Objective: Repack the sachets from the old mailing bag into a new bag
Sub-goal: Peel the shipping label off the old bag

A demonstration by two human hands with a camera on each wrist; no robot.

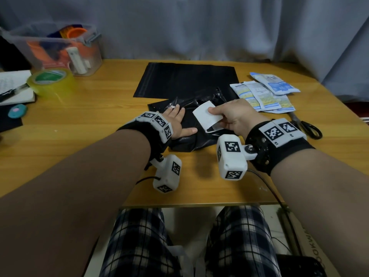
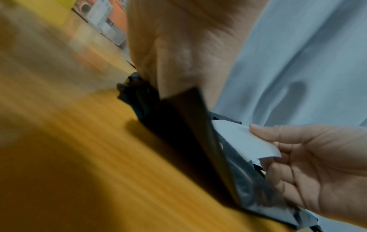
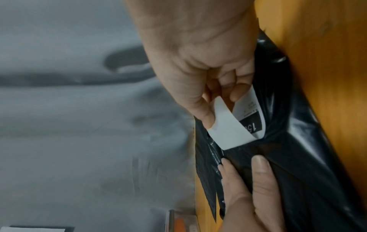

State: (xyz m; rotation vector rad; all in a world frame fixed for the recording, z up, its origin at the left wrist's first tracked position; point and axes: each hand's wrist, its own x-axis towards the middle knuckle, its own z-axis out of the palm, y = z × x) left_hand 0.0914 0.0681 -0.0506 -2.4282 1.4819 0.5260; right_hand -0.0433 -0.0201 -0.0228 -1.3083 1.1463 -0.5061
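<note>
The crumpled old black mailing bag (image 1: 191, 134) lies at the table's middle front. My left hand (image 1: 177, 121) presses flat on it with straight fingers. My right hand (image 1: 225, 116) pinches a white shipping label (image 1: 206, 116) between thumb and fingers, its free end curled up off the bag (image 3: 228, 133). In the left wrist view the label (image 2: 244, 141) bends over the bag (image 2: 188, 133). A flat new black bag (image 1: 185, 80) lies behind. Several white and blue sachets (image 1: 263, 92) are spread to the right.
Black-handled scissors (image 1: 307, 126) lie right of my right wrist. A roll of yellow-green tape (image 1: 51, 80), a clear plastic box (image 1: 60, 50) of supplies and a notebook (image 1: 14, 86) stand at the left. A grey curtain (image 1: 199, 27) hangs behind the wooden table (image 1: 89, 120).
</note>
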